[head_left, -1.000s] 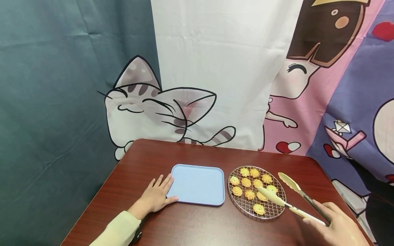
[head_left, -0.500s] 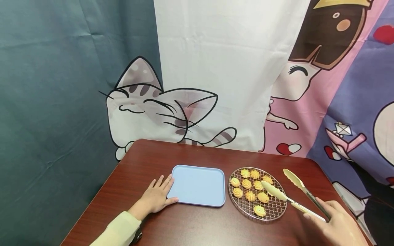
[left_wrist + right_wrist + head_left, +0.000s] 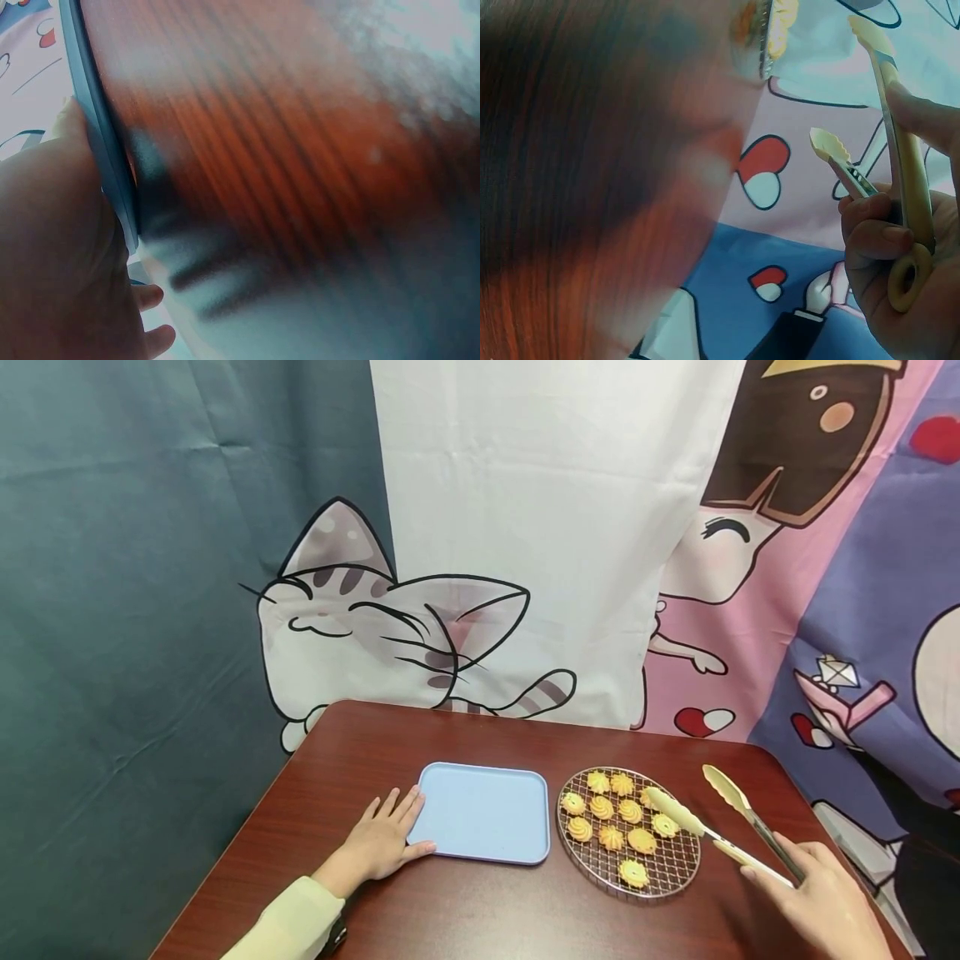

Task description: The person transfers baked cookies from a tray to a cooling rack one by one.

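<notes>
My left hand (image 3: 381, 839) lies with fingers spread, its fingertips and thumb at the left edge of a light blue rectangular tray (image 3: 480, 814). In the left wrist view the hand (image 3: 60, 247) touches the tray's rim (image 3: 101, 127). My right hand (image 3: 817, 897) grips metal tongs (image 3: 738, 860) with cream scalloped tips, the arms spread apart and nothing between them. One tip overlaps the round wire rack (image 3: 667, 881) in the head view; the other is off to its right. Several piped butter cookies (image 3: 611, 837) sit on the rack. Curled fingers hold the tongs (image 3: 911, 172) in the right wrist view.
Everything stands on a dark red-brown wooden table (image 3: 465, 910). Behind it hangs a cartoon-printed curtain (image 3: 585, 527). The rack stands just right of the tray, with a narrow gap between them.
My right hand's tongs have shifted to the right and away, their tips now farther from the middle cookies. The left hand and tray have stayed in place.
</notes>
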`<state>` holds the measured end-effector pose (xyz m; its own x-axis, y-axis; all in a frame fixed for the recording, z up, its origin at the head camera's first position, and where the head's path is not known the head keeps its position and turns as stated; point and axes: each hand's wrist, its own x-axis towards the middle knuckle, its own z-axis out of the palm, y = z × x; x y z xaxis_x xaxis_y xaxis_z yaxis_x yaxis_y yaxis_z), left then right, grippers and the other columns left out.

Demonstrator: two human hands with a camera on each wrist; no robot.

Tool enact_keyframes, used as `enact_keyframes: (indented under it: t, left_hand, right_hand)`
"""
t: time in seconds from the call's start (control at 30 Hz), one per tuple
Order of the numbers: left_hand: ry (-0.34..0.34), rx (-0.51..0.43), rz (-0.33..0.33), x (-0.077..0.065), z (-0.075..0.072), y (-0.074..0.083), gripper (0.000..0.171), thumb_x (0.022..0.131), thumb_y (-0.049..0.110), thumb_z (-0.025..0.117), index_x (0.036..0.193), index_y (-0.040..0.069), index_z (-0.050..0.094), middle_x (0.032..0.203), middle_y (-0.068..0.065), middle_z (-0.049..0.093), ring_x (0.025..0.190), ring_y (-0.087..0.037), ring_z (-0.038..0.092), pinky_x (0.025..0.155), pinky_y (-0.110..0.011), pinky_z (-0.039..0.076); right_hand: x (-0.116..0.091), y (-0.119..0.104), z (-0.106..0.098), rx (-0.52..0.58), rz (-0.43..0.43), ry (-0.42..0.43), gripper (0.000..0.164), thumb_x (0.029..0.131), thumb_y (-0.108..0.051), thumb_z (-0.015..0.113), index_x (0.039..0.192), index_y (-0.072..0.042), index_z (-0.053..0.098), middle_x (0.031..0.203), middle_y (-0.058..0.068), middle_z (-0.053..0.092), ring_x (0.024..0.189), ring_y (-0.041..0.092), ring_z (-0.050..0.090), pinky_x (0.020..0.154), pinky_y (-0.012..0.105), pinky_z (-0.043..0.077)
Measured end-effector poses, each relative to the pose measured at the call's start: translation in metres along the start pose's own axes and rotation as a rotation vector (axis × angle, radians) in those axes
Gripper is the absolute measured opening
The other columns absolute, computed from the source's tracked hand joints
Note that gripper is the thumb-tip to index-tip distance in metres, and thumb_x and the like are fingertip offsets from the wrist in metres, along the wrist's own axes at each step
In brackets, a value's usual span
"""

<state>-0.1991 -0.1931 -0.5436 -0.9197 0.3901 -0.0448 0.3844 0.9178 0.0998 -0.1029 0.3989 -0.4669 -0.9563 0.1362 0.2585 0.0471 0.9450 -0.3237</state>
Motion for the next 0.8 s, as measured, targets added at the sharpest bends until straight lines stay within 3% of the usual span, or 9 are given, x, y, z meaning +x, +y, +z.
enact_keyframes:
  t: [0.37,0.8]
  left_hand:
    - [-0.015,-0.026,-0.006,-0.004,-0.01,0.007,0.089,0.097,0.071,0.041,0.161,0.01,0.028,0.168,-0.008,0.024,0.152,-0.039,0.023,0.12,-0.059,0.021]
    - [0.014,-0.055,0.019,-0.002,-0.002,0.001,0.091,0.097,0.071,0.041,0.161,0.008,0.026,0.168,-0.01,0.023,0.151,-0.042,0.024,0.119,-0.062,0.019]
  right_hand:
    - [0.01,0.016,0.011,0.01,0.064,-0.012,0.084,0.084,-0.052,0.078,0.127,0.017,0.055,0.105,0.036,0.053,0.093,0.049,0.055,0.072,0.065,0.045]
    - [0.014,0.034,0.026,0.048,0.063,0.031,0.081,0.093,-0.045,0.071,0.135,0.02,0.047,0.112,0.038,0.044,0.098,0.053,0.05,0.077,0.067,0.041]
